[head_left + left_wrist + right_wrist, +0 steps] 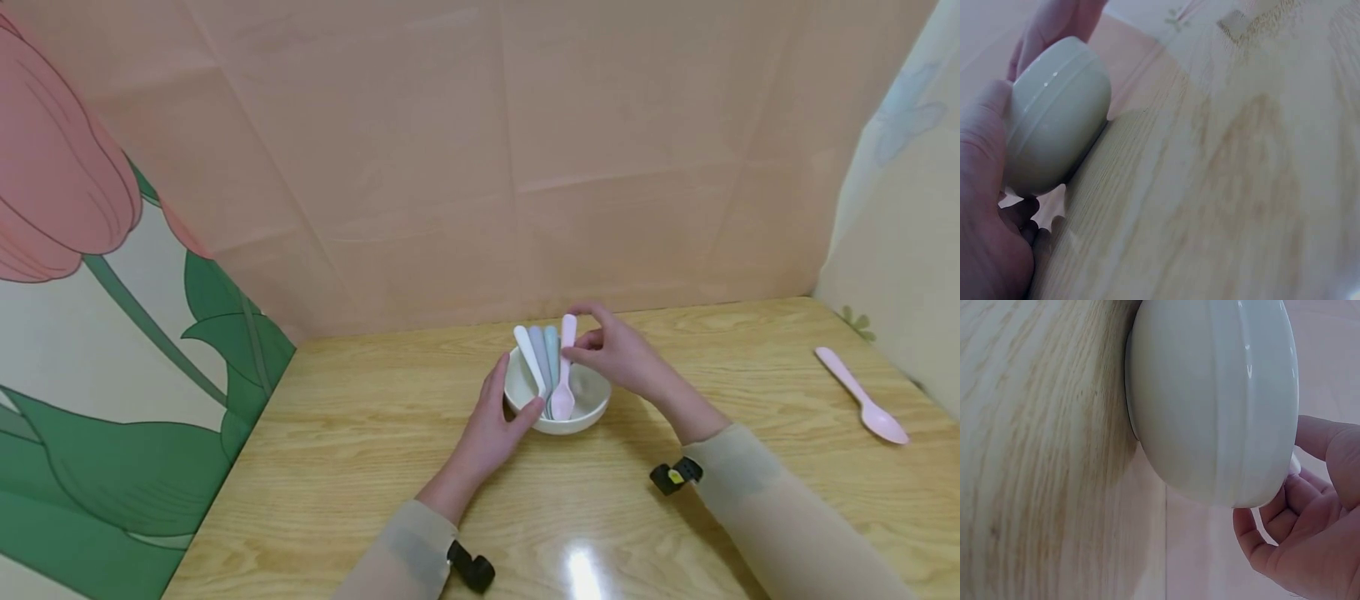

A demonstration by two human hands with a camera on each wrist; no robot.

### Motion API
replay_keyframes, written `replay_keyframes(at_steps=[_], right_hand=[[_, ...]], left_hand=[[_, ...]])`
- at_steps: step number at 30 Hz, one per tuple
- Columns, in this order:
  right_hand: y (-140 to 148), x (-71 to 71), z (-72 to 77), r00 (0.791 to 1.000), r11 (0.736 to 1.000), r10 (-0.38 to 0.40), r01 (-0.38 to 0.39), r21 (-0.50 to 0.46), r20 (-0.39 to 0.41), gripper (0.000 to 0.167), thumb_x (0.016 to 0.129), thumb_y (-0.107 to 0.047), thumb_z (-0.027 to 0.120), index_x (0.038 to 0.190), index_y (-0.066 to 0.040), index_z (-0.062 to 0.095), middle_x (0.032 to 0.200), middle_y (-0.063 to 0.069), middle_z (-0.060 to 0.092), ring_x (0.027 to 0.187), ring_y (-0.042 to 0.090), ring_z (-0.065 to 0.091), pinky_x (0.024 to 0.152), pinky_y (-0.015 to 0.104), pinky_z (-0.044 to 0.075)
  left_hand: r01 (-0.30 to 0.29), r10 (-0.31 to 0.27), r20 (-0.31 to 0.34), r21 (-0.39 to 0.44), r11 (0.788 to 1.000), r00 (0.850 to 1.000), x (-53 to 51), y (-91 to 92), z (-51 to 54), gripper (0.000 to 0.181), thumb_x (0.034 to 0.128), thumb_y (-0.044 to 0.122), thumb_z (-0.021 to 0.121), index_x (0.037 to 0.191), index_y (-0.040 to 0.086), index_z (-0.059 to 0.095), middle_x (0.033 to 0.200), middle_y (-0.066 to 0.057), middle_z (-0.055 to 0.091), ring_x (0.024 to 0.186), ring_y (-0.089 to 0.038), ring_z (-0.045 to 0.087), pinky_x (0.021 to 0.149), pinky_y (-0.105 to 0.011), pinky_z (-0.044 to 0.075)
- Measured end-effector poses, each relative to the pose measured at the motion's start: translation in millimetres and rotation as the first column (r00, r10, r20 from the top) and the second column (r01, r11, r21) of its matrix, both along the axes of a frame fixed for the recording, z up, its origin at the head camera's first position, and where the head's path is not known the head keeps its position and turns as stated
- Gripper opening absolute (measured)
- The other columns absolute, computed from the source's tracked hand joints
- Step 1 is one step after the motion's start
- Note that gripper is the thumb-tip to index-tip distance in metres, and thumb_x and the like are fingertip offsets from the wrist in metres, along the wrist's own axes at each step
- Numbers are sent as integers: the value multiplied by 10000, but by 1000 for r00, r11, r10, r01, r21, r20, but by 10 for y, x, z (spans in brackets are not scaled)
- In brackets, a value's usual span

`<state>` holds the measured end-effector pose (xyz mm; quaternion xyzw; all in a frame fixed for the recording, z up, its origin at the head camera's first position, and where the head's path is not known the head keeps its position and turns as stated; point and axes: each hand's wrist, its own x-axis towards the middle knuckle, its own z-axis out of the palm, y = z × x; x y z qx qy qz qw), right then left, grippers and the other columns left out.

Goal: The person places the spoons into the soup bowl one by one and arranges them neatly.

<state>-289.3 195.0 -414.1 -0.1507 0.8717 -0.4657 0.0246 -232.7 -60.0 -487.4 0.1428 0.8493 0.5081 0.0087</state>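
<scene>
Right hand: the thumb and fingertips of the right hand (628,360) are clamped on the handle of the light pink spoon (562,402). I think it is held up high so the scoop can point down.
Left hand: the thumb and fingers of the left hand (498,421) hug the side of the white bowl (567,427), maybe so it won't slide or tip.
Light pink spoon: its scoop is down inside the bowl, near the front, with the handle sticking up past the rim.
Other spoons in the bowl: a white spoon (528,357), a gray-purple spoon (537,348) and a blue-green spoon (552,343) lean side by side, handles up, so they look easy to grab.
Bowl: it sits flat on the wooden table (337,467), between the two hands.
Far spoon: another pink spoon (864,402) lies alone, well off to the right.
Hard to see: the scoops of the leaning spoons are mostly covered. Both wrist views show the bowl's outside, so its inside is hidden there. The right wrist view shows only a tiny bit of a spoon.
</scene>
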Motion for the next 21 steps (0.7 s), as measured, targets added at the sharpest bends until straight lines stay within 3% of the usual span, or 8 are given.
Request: replay_keyframes(at_steps=[21], right_hand=[[-16,10,-19,1000,999,-8,7,49,26,718,1038,-217,816,1628,-85,428,1118,120,807,1059,301,762,931,500,599]], left_hand=[[6,-6,-14,6,1000,1000,11,10,19,931,1099,509,662,1795,292,82,1828,-87,178,1634,-335,280,1298,-585,267]])
